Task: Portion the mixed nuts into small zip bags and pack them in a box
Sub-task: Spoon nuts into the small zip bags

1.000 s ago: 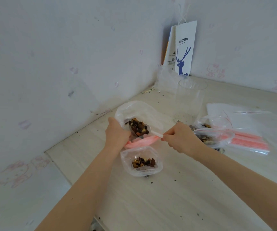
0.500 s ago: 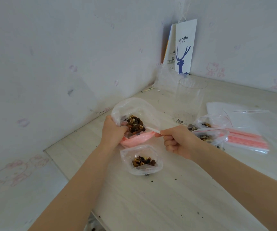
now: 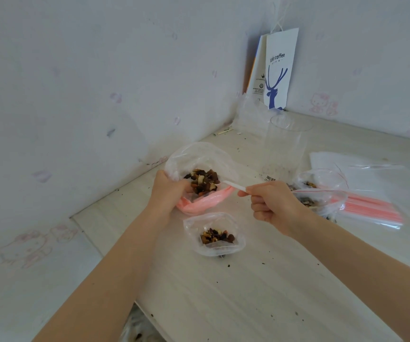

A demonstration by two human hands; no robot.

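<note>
Right fingers: the right hand is curled, thumb and forefinger pinching the white spoon handle near its end.
Spoon bowl: buried in the pile; it seems heaped, though the plastic blurs its edge.
Left fingers: the left hand bunches the rim of the large clear bag, holding its mouth open; the fingertips are hidden behind the film.
Mixed nuts: mostly in that large bag, raised off the table.
Small zip bag: lies on the table just in front of the large bag, between the forearms, mouth open, partly filled, held by neither hand.
Step in hand: scooping a portion.
Next move: likely lift the spoon out level, carry it down to the small zip bag and tip it in; the floppy mouth may need steadying.
Further out: filled bags just beyond the right hand, a stack of empty zip bags beside them, a clear plastic container behind.
</note>
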